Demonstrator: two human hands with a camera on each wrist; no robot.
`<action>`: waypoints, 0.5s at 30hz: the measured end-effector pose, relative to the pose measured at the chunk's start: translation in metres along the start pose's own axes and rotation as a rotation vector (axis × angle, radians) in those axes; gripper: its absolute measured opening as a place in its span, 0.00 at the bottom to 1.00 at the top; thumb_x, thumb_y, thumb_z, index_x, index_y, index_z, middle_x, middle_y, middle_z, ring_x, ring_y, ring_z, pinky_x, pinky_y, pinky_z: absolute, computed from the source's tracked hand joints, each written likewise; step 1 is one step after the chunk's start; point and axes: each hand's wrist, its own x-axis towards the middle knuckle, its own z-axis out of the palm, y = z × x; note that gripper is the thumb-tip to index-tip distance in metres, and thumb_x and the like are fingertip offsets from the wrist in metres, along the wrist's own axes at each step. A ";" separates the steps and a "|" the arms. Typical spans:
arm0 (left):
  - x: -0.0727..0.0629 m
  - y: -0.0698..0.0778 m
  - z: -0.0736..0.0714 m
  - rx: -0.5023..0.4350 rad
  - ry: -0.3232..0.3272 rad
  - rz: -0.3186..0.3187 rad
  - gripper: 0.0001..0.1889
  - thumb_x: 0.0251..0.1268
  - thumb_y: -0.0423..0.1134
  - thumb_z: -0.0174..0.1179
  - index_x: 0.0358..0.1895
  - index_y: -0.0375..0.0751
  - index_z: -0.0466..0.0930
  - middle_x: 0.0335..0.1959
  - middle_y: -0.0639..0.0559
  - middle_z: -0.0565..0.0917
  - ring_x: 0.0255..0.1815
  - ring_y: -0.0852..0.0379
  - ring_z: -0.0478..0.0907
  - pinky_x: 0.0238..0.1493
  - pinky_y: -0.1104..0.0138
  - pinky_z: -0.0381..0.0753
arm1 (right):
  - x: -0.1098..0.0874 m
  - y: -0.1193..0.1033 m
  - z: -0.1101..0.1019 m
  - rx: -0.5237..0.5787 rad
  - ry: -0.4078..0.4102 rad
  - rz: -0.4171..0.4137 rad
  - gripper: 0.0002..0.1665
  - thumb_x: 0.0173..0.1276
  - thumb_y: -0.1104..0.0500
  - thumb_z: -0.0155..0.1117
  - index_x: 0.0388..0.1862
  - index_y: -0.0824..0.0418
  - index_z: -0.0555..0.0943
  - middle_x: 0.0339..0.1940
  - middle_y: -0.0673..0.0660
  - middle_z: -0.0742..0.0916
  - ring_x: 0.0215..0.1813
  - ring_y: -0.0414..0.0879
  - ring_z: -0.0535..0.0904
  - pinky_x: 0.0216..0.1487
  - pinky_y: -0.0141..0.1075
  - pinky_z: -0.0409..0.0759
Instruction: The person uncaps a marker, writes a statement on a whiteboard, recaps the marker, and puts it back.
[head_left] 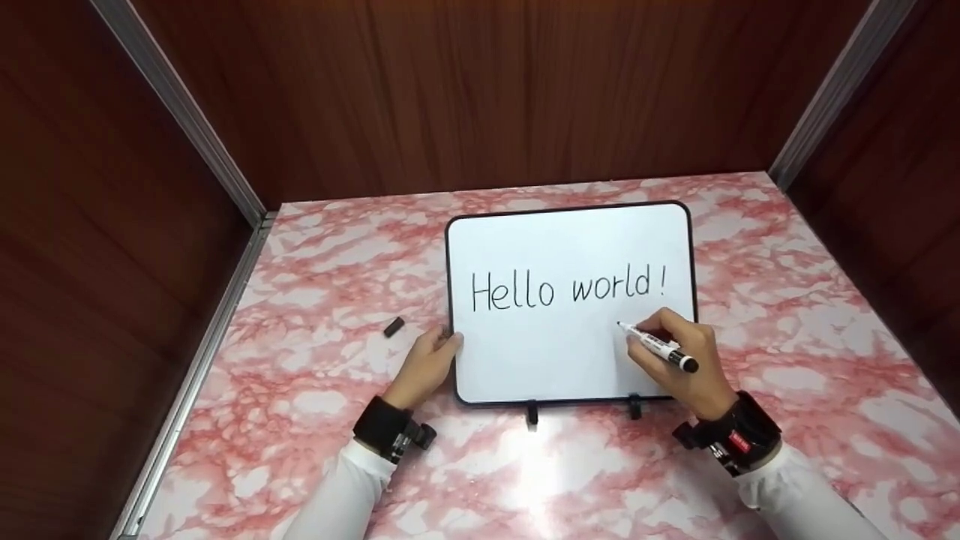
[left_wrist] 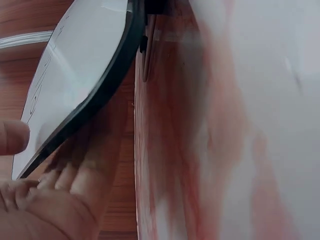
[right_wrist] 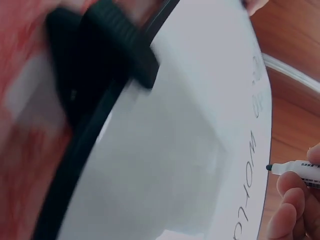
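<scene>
A whiteboard (head_left: 540, 352) with a black frame stands tilted back on the table, bearing the black handwriting "Hello world!" (head_left: 568, 289). My left hand (head_left: 426, 364) grips its left edge, thumb in front and fingers behind, as the left wrist view also shows. In my right hand (head_left: 686, 367) a white marker (head_left: 652, 345) is pinched, its uncapped black tip pointing at the board below the word "world". The right wrist view shows that marker (right_wrist: 295, 169) with its tip apart from the board's surface. A black marker cap (head_left: 394, 327) lies on the table left of the board.
Two black stand feet (head_left: 532, 414) jut from under the board's lower edge. The table (head_left: 322, 465) has a red and white marbled top. Brown wood-grain panels (head_left: 480, 97) with metal corner strips (head_left: 180, 105) enclose it at the back and both sides.
</scene>
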 end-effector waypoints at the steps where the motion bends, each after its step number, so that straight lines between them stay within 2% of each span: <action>1: 0.000 0.001 -0.002 0.036 0.035 0.003 0.19 0.84 0.39 0.53 0.63 0.27 0.81 0.43 0.38 0.90 0.43 0.52 0.85 0.50 0.63 0.87 | -0.001 -0.001 0.000 0.021 -0.005 0.011 0.12 0.52 0.76 0.76 0.28 0.62 0.84 0.24 0.54 0.91 0.24 0.30 0.78 0.23 0.21 0.75; 5: -0.001 0.004 -0.013 0.129 0.144 0.045 0.15 0.83 0.39 0.55 0.56 0.30 0.84 0.40 0.40 0.88 0.40 0.51 0.84 0.44 0.63 0.85 | -0.003 -0.002 0.002 0.075 -0.023 0.030 0.13 0.53 0.78 0.76 0.29 0.62 0.84 0.24 0.55 0.91 0.24 0.30 0.78 0.23 0.21 0.76; 8: 0.001 0.007 -0.023 0.213 0.188 0.100 0.13 0.81 0.36 0.58 0.55 0.31 0.85 0.45 0.38 0.90 0.44 0.46 0.86 0.49 0.57 0.88 | -0.006 -0.003 0.004 0.084 -0.040 0.036 0.14 0.53 0.78 0.75 0.29 0.62 0.84 0.24 0.55 0.91 0.24 0.30 0.78 0.23 0.21 0.75; 12: 0.006 0.007 -0.036 0.492 0.234 0.162 0.14 0.77 0.36 0.64 0.56 0.31 0.87 0.51 0.33 0.88 0.53 0.36 0.85 0.58 0.47 0.85 | -0.009 -0.005 0.005 0.103 -0.059 0.067 0.14 0.55 0.77 0.75 0.30 0.61 0.85 0.25 0.54 0.91 0.24 0.31 0.77 0.23 0.21 0.74; 15: 0.010 0.005 -0.043 0.703 0.257 0.142 0.19 0.73 0.39 0.68 0.60 0.29 0.86 0.55 0.29 0.86 0.58 0.30 0.82 0.63 0.42 0.82 | -0.011 -0.005 0.007 0.131 -0.068 0.088 0.14 0.55 0.78 0.75 0.30 0.61 0.85 0.26 0.54 0.91 0.23 0.32 0.77 0.23 0.22 0.74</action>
